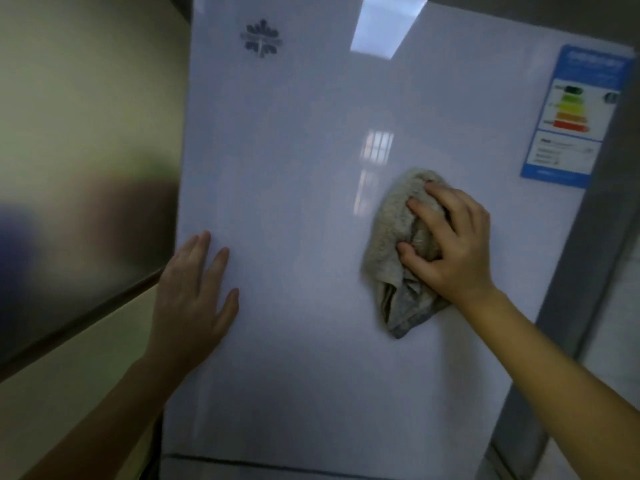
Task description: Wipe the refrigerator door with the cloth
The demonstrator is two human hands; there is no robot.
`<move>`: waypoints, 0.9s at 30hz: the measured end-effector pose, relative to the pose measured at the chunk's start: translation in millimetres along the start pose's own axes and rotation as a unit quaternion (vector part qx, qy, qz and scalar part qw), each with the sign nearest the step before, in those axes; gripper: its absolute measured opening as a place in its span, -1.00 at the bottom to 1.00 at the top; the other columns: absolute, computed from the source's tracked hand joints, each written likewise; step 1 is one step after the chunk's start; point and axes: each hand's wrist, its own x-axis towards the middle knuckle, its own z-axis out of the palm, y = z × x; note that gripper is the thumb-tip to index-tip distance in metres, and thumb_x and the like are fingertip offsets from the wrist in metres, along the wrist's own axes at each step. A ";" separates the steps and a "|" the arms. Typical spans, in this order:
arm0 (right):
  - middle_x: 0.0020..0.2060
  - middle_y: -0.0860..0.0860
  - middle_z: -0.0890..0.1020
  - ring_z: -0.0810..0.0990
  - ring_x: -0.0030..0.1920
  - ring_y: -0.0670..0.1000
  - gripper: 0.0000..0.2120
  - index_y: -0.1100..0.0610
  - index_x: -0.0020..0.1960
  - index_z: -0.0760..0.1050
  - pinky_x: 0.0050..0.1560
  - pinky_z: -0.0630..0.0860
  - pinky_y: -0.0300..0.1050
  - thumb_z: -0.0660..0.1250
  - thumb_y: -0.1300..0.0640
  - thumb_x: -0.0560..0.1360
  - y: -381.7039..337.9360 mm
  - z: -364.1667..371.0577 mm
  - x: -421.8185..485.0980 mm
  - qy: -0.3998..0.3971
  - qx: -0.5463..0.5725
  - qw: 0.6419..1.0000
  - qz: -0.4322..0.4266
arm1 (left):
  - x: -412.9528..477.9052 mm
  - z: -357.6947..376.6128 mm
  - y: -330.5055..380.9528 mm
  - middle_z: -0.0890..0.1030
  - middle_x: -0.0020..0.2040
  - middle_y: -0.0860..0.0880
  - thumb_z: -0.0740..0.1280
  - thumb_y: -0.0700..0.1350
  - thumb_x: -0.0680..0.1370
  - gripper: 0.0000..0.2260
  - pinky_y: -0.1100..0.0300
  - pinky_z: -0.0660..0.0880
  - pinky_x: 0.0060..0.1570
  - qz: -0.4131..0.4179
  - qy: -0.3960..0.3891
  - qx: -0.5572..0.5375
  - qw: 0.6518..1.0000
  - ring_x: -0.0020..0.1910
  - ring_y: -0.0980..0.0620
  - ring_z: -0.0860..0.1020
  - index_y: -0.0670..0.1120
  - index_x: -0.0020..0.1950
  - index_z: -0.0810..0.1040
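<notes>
Blue energy label top-right of refrigerator door: green-to-red rating bars, print too blurred to read. Grey snowflake-type logo top-left, lettering across it illegible.

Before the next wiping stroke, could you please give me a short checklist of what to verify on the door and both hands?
1. Cloth gripped: the right hand has its fingers curled into the bunched cloth. Ok.
2. Cloth on the surface: it lies against the refrigerator door. Ok.
3. Door braced: the left hand rests flat near the door's left edge, apart from the cloth. Ok.
4. Energy label: up and right of the cloth, not touched. Ok.
5. Dirt left on the door: glare and blur hide it. Cannot tell.
</notes>
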 end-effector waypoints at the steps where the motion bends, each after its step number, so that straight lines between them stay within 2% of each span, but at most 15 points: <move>1: 0.37 0.22 0.52 0.49 0.33 0.27 -0.51 0.17 0.35 0.54 0.37 0.37 0.12 0.45 -0.06 0.51 13.9 -9.3 -10.7 -0.002 -0.012 1.000 0.011 | 2.2 0.6 4.8 0.30 0.54 -0.34 0.22 0.04 0.62 -0.46 -0.16 0.20 0.51 0.001 0.005 -0.003 1.000 0.52 -0.35 0.30 -0.28 0.49 0.39; 4: 0.41 0.23 0.46 0.44 0.35 0.27 -0.48 0.16 0.40 0.47 0.42 0.28 0.06 0.39 -0.10 0.54 52.9 -34.8 -41.8 -0.014 -0.040 0.998 0.046 | 7.5 1.9 19.2 0.31 0.53 -0.36 0.21 0.05 0.62 -0.46 -0.20 0.21 0.50 -0.004 0.001 -0.010 1.000 0.50 -0.37 0.30 -0.28 0.48 0.40; 7: 0.43 0.22 0.41 0.40 0.35 0.29 -0.45 0.15 0.42 0.42 0.39 0.32 0.18 0.38 -0.09 0.53 80.3 -53.0 -68.0 -0.020 -0.061 0.995 0.082 | 10.5 2.3 26.7 0.29 0.54 -0.36 0.18 0.07 0.61 -0.43 -0.22 0.17 0.51 -0.017 -0.010 -0.012 1.000 0.52 -0.38 0.27 -0.27 0.50 0.37; 10: 0.44 0.21 0.38 0.36 0.36 0.29 -0.44 0.14 0.43 0.39 0.37 0.36 0.25 0.36 -0.10 0.52 84.9 -58.6 -82.4 -0.019 -0.066 0.992 0.108 | 11.1 3.1 28.7 0.29 0.54 -0.37 0.20 0.05 0.61 -0.44 -0.20 0.17 0.50 -0.017 -0.002 -0.008 1.000 0.51 -0.39 0.28 -0.28 0.50 0.37; 13: 0.43 0.20 0.38 0.35 0.37 0.26 -0.46 0.15 0.40 0.43 0.38 0.36 0.24 0.37 -0.10 0.52 75.7 -53.1 -79.0 -0.002 -0.056 0.991 0.126 | 10.8 2.7 28.2 0.30 0.53 -0.38 0.20 0.04 0.62 -0.46 -0.22 0.20 0.49 -0.009 0.003 -0.005 1.000 0.51 -0.40 0.29 -0.28 0.49 0.38; 19: 0.41 0.22 0.45 0.37 0.39 0.24 -0.47 0.13 0.39 0.47 0.45 0.25 0.05 0.41 -0.09 0.51 25.0 -21.7 -51.8 0.006 -0.015 0.994 0.108 | 7.3 -0.3 21.1 0.31 0.53 -0.34 0.21 0.02 0.62 -0.49 -0.21 0.26 0.46 0.005 0.003 -0.010 1.000 0.50 -0.38 0.32 -0.26 0.48 0.41; 27: 0.41 0.14 0.52 0.47 0.39 0.23 -0.53 0.10 0.35 0.58 0.37 0.37 0.15 0.47 -0.04 0.49 -110.5 56.1 19.9 -0.022 0.080 0.996 0.036 | -32.1 -6.0 -1.6 0.32 0.54 -0.33 0.20 0.03 0.63 -0.50 -0.17 0.30 0.44 -0.011 -0.030 -0.007 0.999 0.50 -0.34 0.34 -0.24 0.48 0.41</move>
